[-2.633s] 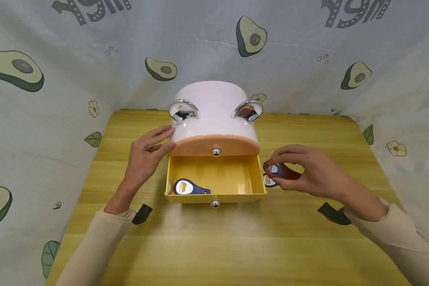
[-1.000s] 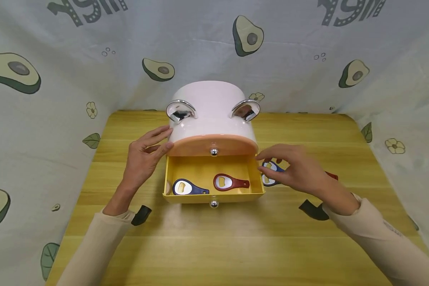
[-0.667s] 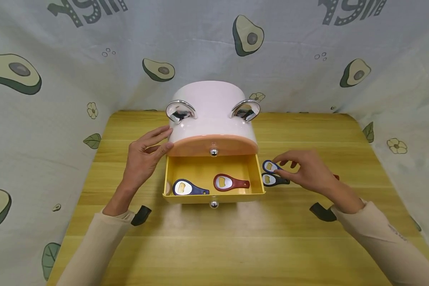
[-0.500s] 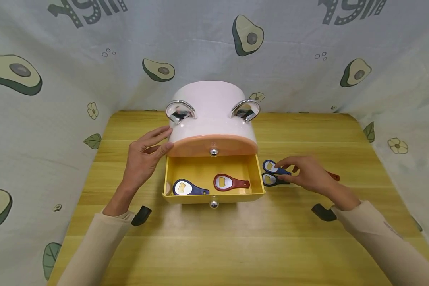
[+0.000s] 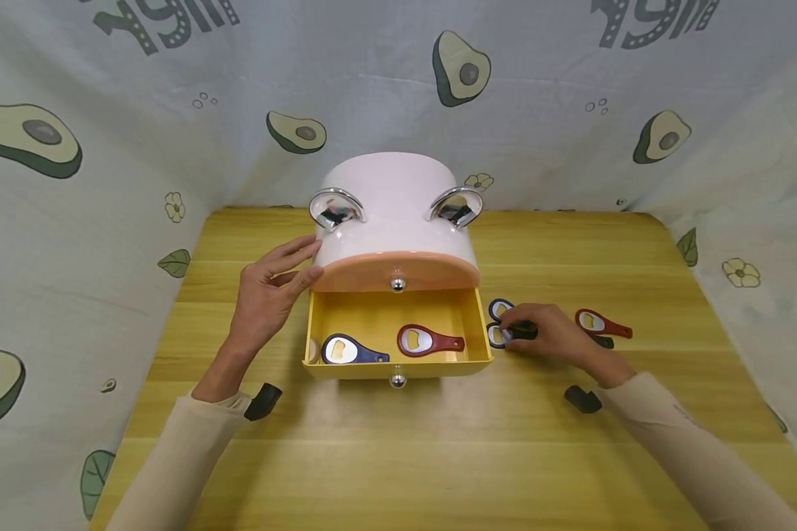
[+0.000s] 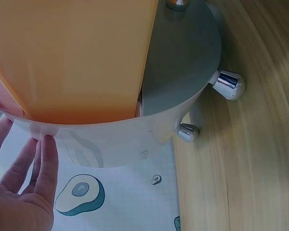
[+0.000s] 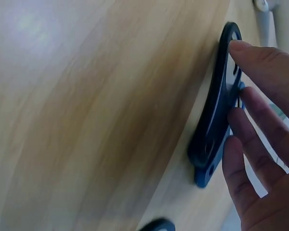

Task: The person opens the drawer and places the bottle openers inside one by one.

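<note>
A black bottle opener lies flat on the wooden table, just right of the open yellow drawer. A blue opener lies just behind it.

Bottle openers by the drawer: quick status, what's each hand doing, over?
Left hand steadies white cabinet. Right hand pinches black opener on table. Open yellow drawer holds two openers. Nothing in the way.

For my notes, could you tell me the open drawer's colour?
The drawer is yellow, clearest in the head view.
</note>
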`<state>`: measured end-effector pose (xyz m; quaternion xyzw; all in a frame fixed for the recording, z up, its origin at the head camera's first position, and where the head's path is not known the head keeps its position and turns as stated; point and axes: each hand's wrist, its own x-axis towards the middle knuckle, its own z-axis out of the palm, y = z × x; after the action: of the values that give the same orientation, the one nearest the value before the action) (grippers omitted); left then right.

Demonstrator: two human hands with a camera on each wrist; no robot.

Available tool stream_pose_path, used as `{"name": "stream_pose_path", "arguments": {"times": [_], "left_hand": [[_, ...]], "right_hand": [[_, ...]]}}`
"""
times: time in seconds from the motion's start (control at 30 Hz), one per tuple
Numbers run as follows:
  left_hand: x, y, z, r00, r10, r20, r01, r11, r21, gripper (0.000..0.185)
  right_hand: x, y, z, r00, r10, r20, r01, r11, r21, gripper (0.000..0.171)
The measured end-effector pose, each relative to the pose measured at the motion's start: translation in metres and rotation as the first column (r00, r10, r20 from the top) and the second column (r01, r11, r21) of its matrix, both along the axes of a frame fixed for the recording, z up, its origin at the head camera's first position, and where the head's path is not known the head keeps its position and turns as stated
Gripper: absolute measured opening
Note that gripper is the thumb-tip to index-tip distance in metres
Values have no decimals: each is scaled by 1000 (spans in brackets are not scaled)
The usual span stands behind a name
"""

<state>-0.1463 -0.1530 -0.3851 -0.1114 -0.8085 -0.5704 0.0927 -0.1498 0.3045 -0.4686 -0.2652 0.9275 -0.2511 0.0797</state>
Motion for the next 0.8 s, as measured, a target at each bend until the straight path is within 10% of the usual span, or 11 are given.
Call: {"name": "stream_pose_path", "arguments": {"times": [0.8], "left_hand": [[0,0,0,1000,2,0,-2,1000,16,39]], "right_hand": [[8,-14,4,995,89,-36,-83,988,133,26]]}}
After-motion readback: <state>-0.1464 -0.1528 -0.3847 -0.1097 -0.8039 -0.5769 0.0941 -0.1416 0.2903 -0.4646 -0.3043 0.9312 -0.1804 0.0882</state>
